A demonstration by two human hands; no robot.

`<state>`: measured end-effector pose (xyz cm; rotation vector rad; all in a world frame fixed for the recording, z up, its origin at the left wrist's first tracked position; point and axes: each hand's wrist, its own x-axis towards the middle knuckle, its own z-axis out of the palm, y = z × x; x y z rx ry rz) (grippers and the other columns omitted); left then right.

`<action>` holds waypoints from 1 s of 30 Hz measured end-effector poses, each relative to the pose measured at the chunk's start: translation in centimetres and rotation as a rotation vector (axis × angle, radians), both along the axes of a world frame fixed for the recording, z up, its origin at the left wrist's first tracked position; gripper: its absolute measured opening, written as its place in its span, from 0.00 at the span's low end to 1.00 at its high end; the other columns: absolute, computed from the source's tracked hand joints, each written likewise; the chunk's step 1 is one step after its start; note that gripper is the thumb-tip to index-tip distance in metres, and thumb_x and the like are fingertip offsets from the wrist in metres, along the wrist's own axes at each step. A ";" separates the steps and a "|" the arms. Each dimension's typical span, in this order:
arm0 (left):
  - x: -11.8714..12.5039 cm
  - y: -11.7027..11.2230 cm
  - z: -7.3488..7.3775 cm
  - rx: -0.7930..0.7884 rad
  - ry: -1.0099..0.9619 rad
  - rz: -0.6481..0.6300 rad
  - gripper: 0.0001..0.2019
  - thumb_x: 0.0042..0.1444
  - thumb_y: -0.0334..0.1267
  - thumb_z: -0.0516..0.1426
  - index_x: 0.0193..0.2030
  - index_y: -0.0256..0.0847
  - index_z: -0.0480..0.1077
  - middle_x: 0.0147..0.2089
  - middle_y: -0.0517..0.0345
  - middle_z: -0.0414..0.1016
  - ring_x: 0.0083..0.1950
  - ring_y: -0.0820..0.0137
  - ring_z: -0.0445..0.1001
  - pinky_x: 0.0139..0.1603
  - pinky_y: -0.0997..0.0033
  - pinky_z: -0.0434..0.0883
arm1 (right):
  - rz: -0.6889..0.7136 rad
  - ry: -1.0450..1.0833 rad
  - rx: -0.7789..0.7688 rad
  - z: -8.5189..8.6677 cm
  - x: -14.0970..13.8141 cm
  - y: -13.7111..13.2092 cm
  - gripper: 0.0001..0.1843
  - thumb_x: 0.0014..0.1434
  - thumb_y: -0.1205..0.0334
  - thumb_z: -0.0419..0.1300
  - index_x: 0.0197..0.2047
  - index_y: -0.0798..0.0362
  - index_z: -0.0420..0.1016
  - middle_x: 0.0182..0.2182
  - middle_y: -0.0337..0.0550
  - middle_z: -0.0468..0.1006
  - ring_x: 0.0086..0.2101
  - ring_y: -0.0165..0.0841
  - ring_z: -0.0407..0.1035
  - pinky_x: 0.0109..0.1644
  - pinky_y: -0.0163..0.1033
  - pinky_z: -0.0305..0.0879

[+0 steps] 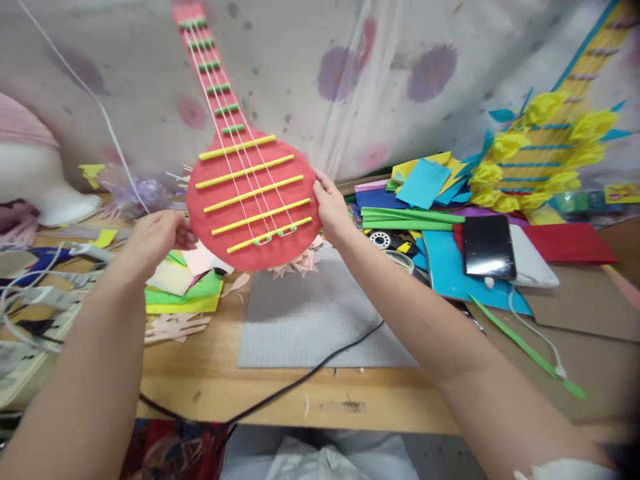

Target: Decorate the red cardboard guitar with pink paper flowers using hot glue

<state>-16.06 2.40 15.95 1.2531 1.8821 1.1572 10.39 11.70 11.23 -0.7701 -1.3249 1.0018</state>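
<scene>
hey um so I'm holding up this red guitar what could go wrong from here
The right hand grips the red guitar by its edge, so the long neck might bend. The pink flower, just below it in view, could be crushed if the guitar drops. The black cord over the front edge might snag if brushed.

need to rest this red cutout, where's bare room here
Mostly the grey board, below the red cutout, though a black cable crosses its front right. A smaller wood patch lies left of the board, between pale paper strips and the cable. Crowded: left with white plugs, right with blue sheets and a black device.
</scene>
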 end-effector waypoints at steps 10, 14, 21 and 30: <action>-3.3 -4.2 2.6 0.236 1.175 -0.151 0.28 0.44 0.33 0.56 0.56 0.39 0.63 0.58 0.48 0.63 0.60 0.59 0.59 0.61 0.55 0.56 | 0.273 -0.274 -0.465 -1.8 1.5 -6.8 0.13 0.53 0.69 0.54 0.40 0.52 0.77 0.44 0.41 0.77 0.46 0.33 0.70 0.58 0.45 0.59; -1.9 -5.1 0.3 -0.057 1.390 -0.523 0.39 0.42 0.33 0.57 0.65 0.41 0.50 0.68 0.46 0.45 0.69 0.54 0.39 0.64 0.46 0.43 | 0.309 -0.386 -0.525 -3.2 2.7 -7.8 0.13 0.51 0.69 0.55 0.38 0.52 0.78 0.44 0.40 0.77 0.46 0.34 0.70 0.58 0.45 0.59; 2.2 -6.4 -3.7 -0.271 1.356 -0.782 0.40 0.37 0.32 0.55 0.63 0.41 0.54 0.64 0.46 0.57 0.66 0.57 0.51 0.65 0.47 0.38 | 0.367 -0.422 -0.622 -5.0 3.8 -8.3 0.13 0.52 0.66 0.57 0.40 0.50 0.77 0.48 0.39 0.75 0.49 0.35 0.68 0.57 0.43 0.61; 3.2 -5.7 -4.6 -0.150 1.215 -0.863 0.25 0.43 0.34 0.52 0.52 0.45 0.65 0.51 0.53 0.71 0.55 0.61 0.67 0.62 0.54 0.52 | 0.410 -0.405 -0.657 -5.9 4.3 -8.1 0.13 0.54 0.66 0.56 0.42 0.49 0.76 0.46 0.38 0.76 0.45 0.33 0.71 0.57 0.43 0.61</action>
